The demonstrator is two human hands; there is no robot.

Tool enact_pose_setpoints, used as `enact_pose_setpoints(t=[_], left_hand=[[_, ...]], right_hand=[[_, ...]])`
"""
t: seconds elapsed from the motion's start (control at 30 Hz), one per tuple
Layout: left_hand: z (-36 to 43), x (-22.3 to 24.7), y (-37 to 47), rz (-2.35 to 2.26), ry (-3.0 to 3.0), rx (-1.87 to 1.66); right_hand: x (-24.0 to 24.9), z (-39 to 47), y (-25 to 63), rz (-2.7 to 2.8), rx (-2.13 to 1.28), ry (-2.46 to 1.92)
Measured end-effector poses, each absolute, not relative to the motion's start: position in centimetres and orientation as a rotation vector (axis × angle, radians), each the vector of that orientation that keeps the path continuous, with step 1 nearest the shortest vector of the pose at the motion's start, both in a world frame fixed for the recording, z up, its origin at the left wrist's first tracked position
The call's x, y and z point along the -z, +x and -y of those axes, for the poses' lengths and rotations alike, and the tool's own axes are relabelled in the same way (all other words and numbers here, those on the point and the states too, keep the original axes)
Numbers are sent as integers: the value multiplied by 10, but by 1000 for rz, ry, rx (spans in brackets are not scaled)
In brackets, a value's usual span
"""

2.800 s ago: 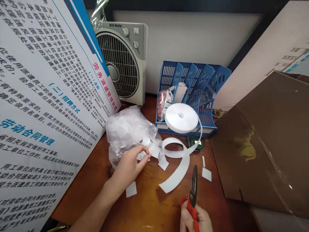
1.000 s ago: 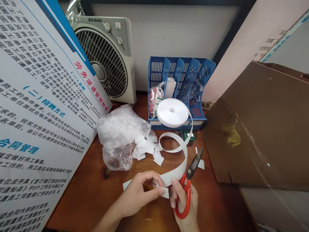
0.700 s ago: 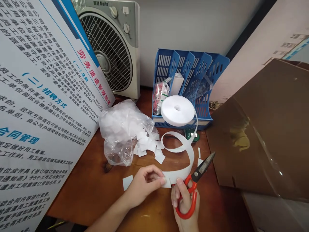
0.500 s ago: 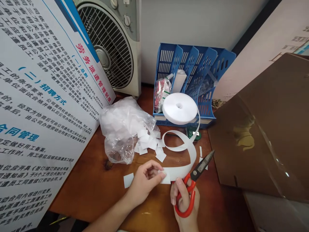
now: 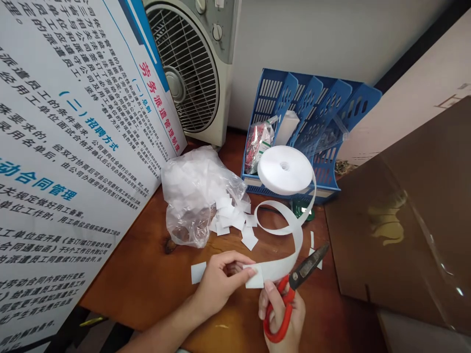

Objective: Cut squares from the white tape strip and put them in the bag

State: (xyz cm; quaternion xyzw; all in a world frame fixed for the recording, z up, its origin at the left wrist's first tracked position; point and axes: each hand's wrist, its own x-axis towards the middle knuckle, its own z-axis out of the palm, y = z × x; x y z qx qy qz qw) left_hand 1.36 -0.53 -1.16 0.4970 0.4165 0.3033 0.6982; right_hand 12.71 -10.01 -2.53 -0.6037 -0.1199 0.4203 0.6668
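My left hand (image 5: 219,284) pinches a small white square (image 5: 255,281) against the free end of a white strip (image 5: 282,267), which looks like hook-and-loop tape. That strip loops back to a white roll (image 5: 290,179) in front of the blue file rack. My right hand (image 5: 297,318) holds red-handled scissors (image 5: 309,267), their dark blades together and pointing up to the right. Its thumb is at the strip's lower edge, beside the square. Another white square (image 5: 198,272) lies left of my left hand. Several cut squares (image 5: 230,218) are heaped at the mouth of a clear plastic bag (image 5: 187,189).
Behind stands the blue file rack (image 5: 329,105), with a box fan (image 5: 195,73) to its left. A printed board (image 5: 91,166) leans along the left side. On the right is a brown cardboard box (image 5: 397,215). White offcuts (image 5: 312,240) lie near the scissors.
The view has shifted, so the background sits farther right. My left hand still pinches the square and strip, and the scissors remain in my right hand, slightly turned.
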Motion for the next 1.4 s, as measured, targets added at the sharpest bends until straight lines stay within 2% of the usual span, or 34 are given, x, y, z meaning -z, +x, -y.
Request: enact_pose_setpoints(t=[0.7,1.03,1.4], left_hand=[[1,12,13,-908,1061,-694],[7,13,13,-986,1297,-785],[2,13,13,-736,926,-561]], right_hand=[[20,100,121,391,-893,-1540],[17,97,120,353,-882,-1545],[18,98,120,378,-846,-1576]])
